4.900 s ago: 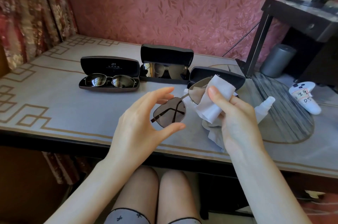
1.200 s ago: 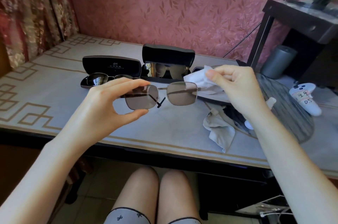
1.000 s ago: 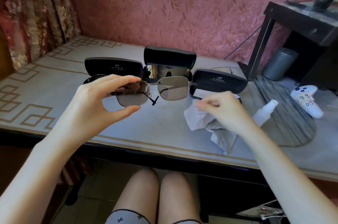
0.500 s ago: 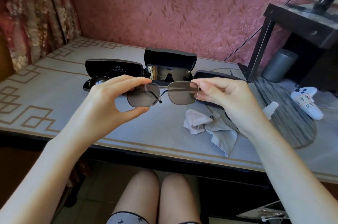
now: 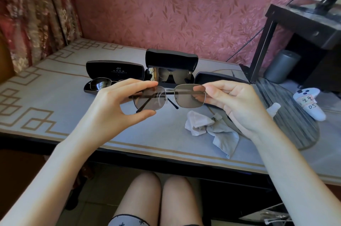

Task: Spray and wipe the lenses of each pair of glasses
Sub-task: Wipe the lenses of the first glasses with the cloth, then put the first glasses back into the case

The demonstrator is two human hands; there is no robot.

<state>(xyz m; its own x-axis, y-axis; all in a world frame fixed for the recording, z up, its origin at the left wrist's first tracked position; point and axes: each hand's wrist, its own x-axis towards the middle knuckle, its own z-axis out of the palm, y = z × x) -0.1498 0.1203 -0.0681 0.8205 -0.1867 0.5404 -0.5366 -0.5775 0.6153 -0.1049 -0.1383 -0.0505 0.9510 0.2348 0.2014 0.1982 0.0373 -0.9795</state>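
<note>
I hold a pair of metal-framed sunglasses [image 5: 184, 96] with square tinted lenses up over the table. My left hand [image 5: 118, 104] pinches the left lens rim between thumb and fingers. My right hand [image 5: 232, 102] pinches the frame's right end. A crumpled grey wiping cloth [image 5: 212, 129] lies on the table below the glasses, touched by neither hand. A small white spray bottle [image 5: 274, 108] lies partly hidden behind my right wrist. Two more pairs rest in open black cases: one at the left [image 5: 100, 84], one at the back centre [image 5: 171, 76].
A third open black case [image 5: 217, 78] sits behind my right hand. A round striped mat [image 5: 295, 126] covers the table's right part, with a white game controller [image 5: 310, 102] on it. A black stand [image 5: 302, 28] and a grey cylinder [image 5: 282, 66] stand at the far right.
My right hand dropped the cloth on the table and took hold of the right end of the sunglasses. Both hands now hold the frame, which has tilted slightly.
</note>
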